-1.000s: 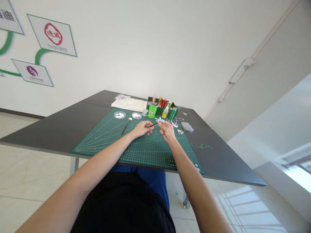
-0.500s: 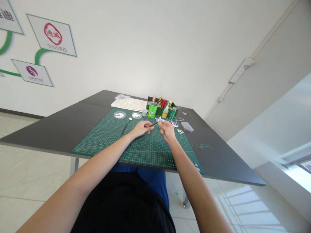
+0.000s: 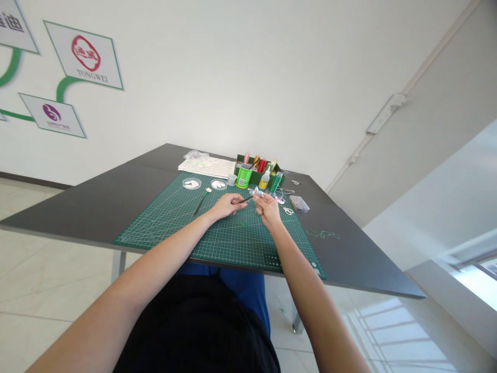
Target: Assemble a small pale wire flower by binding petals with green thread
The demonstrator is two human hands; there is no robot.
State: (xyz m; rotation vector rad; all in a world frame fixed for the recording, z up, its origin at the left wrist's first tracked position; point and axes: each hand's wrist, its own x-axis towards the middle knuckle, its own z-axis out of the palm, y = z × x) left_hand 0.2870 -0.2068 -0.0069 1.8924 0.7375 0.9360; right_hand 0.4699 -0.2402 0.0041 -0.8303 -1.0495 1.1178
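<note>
My left hand is closed around a thin dark stick, which slants up toward my right hand. The fingers of my right hand pinch at the stick's far end, beside a small whitish-blue piece. Whether that piece is joined to the stick is too small to tell. Both hands are just above a green cutting mat. Left of them lies another dark stick with green on its upper part and a small cream flower-like tip.
Two shallow dishes hold small white pieces. Behind stand a green can, a yellow glue bottle and a dark green box of thread spools. Scissors, a clear case and green thread lie right.
Both hands keep almost the same place and grip. The whole view has shifted very slightly.
</note>
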